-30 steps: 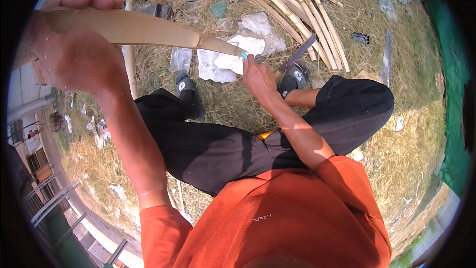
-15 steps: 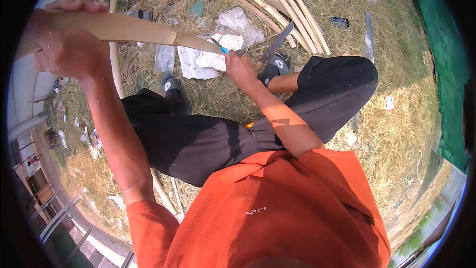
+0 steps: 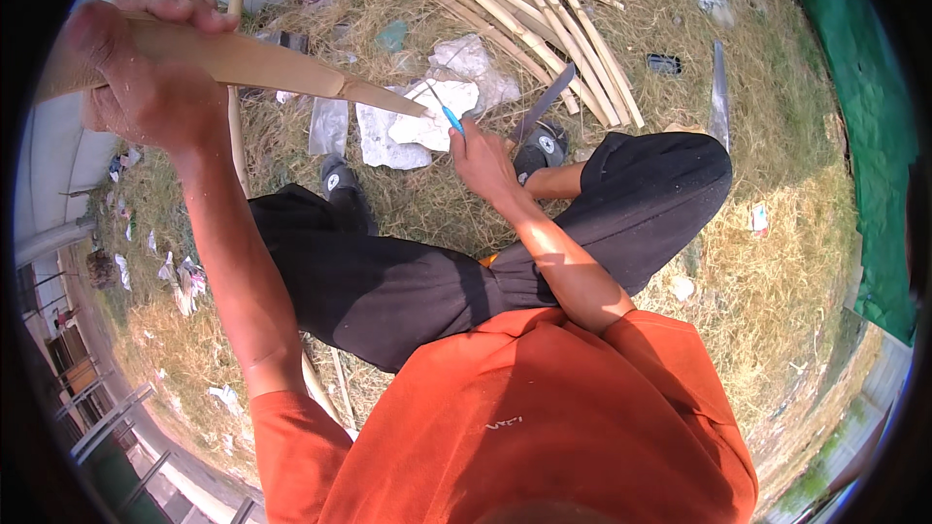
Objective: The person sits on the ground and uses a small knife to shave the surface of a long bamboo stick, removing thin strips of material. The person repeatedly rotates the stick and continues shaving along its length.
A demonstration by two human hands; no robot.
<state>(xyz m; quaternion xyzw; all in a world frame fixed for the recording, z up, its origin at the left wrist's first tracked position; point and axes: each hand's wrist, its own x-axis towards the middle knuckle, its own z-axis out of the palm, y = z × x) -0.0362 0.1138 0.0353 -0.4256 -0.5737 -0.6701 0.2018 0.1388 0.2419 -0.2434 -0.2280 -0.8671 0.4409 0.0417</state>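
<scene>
My left hand (image 3: pixel 160 68) is wrapped round a long pale split-bamboo piece (image 3: pixel 267 66), raised at the upper left. Its narrow far end slants down over a white stone (image 3: pixel 437 112); whether it touches the stone I cannot tell. Closed round the blue handle of a thin-bladed tool (image 3: pixel 453 120), my right hand (image 3: pixel 481 163) is close to that narrow end. The tool's slim blade points up and left; its exact kind is unclear. A knife with a broad dark blade (image 3: pixel 547 102) lies beside my right shoe (image 3: pixel 541 147).
Split bamboo strips (image 3: pixel 544 15) lie piled at the far side. A long metal blade (image 3: pixel 718 97) rests in the dry grass at right. A pole (image 3: pixel 236 126) stands behind my left arm. Green sheeting (image 3: pixel 854 136) edges the right side, with litter at left.
My right hand and the blue-handled tool have shifted slightly right and down, away from the bamboo's tip. The bamboo's narrow end sits a little lower. Both hands keep their hold.
</scene>
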